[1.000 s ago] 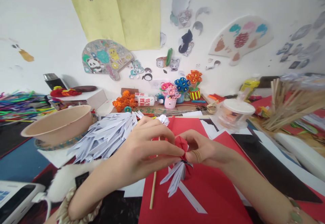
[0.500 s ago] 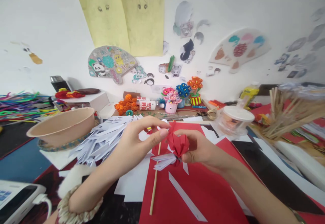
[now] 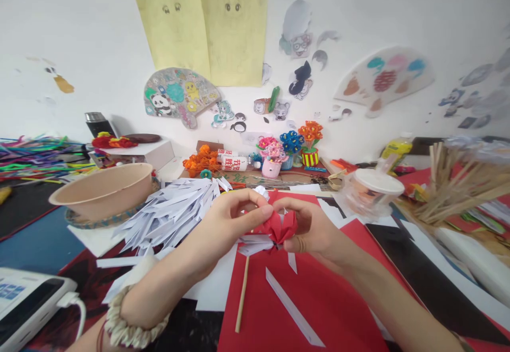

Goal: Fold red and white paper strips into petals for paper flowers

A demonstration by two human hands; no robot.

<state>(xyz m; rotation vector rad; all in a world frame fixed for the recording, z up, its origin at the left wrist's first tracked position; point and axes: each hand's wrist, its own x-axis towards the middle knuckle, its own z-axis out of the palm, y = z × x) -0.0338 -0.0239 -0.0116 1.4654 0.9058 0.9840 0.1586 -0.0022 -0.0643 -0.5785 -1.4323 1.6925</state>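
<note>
A folded red paper flower (image 3: 282, 226) is held up between my two hands above a sheet of red paper (image 3: 334, 304). My right hand (image 3: 314, 227) grips its right side, fingers curled behind and thumb at the front. Thumb and forefinger of my left hand (image 3: 243, 214) pinch the flower's upper left edge. White folded paper strips (image 3: 255, 245) stick out to the left beneath the red petals. On the red sheet lie a thin wooden stick (image 3: 242, 299) and a long white paper strip (image 3: 292, 307). The fingertips behind the flower are hidden.
A heap of white folded strips (image 3: 171, 214) spreads left of my hands, by a beige bowl (image 3: 103, 192). Further right stand a lidded plastic cup (image 3: 374, 187) and a bundle of wooden sticks (image 3: 462, 182). A white device with a cable (image 3: 32, 304) lies front left.
My left hand has moved slightly right and down onto the red flower, its fingertips now pinching the petals. The flower has turned a little in my right hand, and the view has shifted slightly.
</note>
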